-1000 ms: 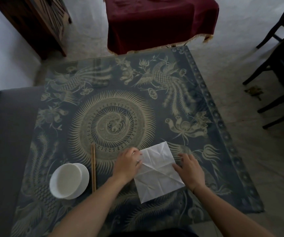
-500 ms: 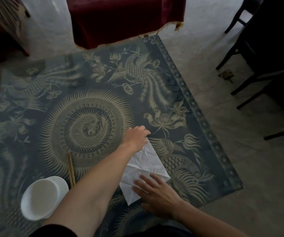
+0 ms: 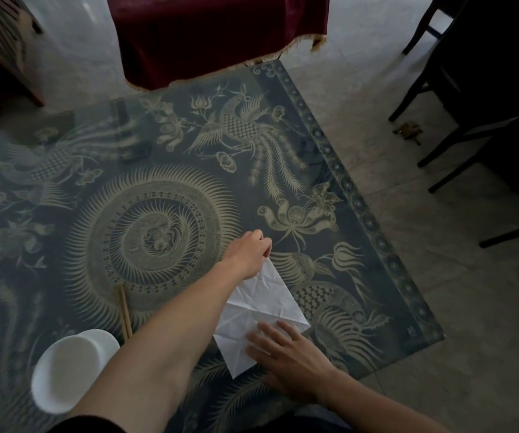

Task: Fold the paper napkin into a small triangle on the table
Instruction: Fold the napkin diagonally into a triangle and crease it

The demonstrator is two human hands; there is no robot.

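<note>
Two bare hands are working a creased paper napkin on the patterned desk.

The left hand is pinching the napkin's far corner; the right hand is lying spread flat on its near part. An empty white bowl is sitting near the desk's front-left edge, chopsticks just beside it.

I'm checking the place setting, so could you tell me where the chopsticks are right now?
In the head view, the chopsticks lie lower left on the patterned table, just beyond the white bowl and left of the left forearm.
</note>
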